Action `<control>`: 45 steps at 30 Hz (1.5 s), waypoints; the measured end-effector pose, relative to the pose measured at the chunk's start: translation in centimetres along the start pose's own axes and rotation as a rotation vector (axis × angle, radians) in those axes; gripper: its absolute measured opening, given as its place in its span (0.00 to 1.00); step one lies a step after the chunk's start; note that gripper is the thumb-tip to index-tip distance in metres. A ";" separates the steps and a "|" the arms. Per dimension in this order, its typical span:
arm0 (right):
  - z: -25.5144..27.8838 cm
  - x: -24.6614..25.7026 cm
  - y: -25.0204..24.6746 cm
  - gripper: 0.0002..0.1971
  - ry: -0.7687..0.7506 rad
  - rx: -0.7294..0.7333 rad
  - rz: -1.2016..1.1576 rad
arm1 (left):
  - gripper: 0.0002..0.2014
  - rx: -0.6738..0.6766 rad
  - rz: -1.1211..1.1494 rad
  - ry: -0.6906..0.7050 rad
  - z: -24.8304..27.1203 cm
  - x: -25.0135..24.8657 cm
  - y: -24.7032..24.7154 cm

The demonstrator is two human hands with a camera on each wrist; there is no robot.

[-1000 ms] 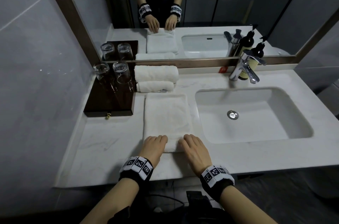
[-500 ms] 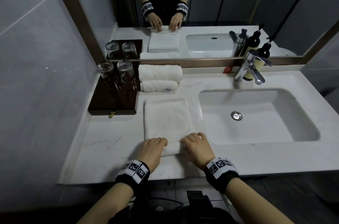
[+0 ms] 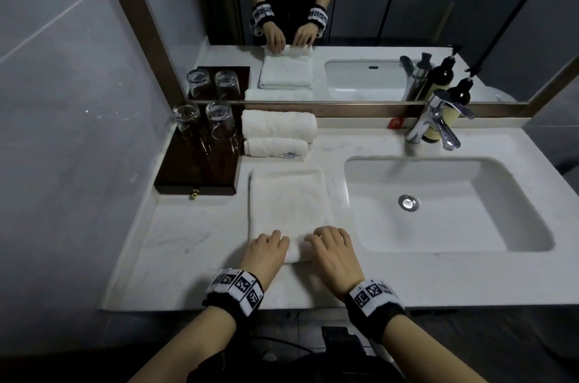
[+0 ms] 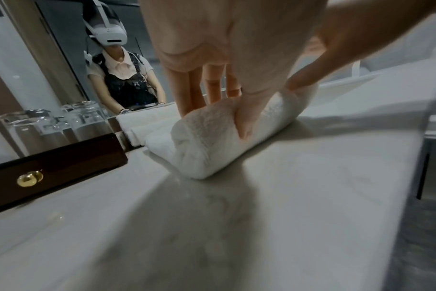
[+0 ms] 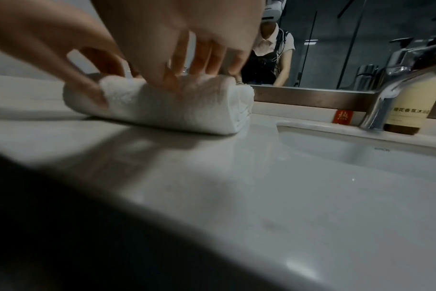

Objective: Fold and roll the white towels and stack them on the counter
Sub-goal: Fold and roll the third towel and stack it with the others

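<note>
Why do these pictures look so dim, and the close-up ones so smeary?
Head view: dull light, edges bent by the wide lens, the towel still sharp. Left wrist view: the near counter blurs, with the left hand casting a shadow. Right wrist view: the right hand is smeared, bottom-left corner dark.

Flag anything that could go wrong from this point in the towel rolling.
1. Both hands, left and right, press only the roll's middle; the ends of the half-rolled towel could loosen or skew.
2. The towel's right edge lies near the sink rim, so a drifting roll might slip toward the basin.
3. The two rolled towels sit beside upturned glasses on the wooden tray; placing the third could nudge them.
</note>
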State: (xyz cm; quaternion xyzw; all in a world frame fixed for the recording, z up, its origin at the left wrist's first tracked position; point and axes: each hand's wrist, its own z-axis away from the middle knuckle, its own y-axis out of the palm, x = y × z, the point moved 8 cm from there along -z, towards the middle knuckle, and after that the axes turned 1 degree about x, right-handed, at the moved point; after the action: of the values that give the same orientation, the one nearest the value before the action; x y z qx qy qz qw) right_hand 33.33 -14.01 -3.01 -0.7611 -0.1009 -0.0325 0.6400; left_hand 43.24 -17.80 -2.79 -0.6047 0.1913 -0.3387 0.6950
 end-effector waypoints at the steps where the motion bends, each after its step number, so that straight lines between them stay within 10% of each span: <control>1: 0.6 0.4 0.1 0.21 -0.046 -0.023 0.001 | 0.14 0.026 0.040 -0.016 -0.1 0.5 -0.1; 11: -0.5 -0.7 0.7 0.38 -0.007 0.142 0.018 | 0.21 0.249 0.453 -0.071 -3.3 3.7 2.6; 29: -2.7 -3.7 3.8 0.23 0.107 0.565 -0.228 | 0.23 -0.137 0.188 0.013 0.1 1.3 -0.5; 37: -0.9 -0.8 0.0 0.22 0.013 0.034 0.001 | 0.25 0.008 0.287 -0.028 -2.1 2.4 0.9; 45: -0.7 0.3 0.6 0.23 -0.028 0.075 0.197 | 0.20 -0.017 0.137 -0.057 -1.5 1.3 0.9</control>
State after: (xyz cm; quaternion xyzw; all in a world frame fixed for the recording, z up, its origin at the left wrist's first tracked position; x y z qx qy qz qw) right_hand 33.76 -14.71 -3.40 -0.7432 -0.0358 0.0448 0.6666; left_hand 43.31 -19.74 -3.78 -0.6056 0.2152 -0.2713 0.7164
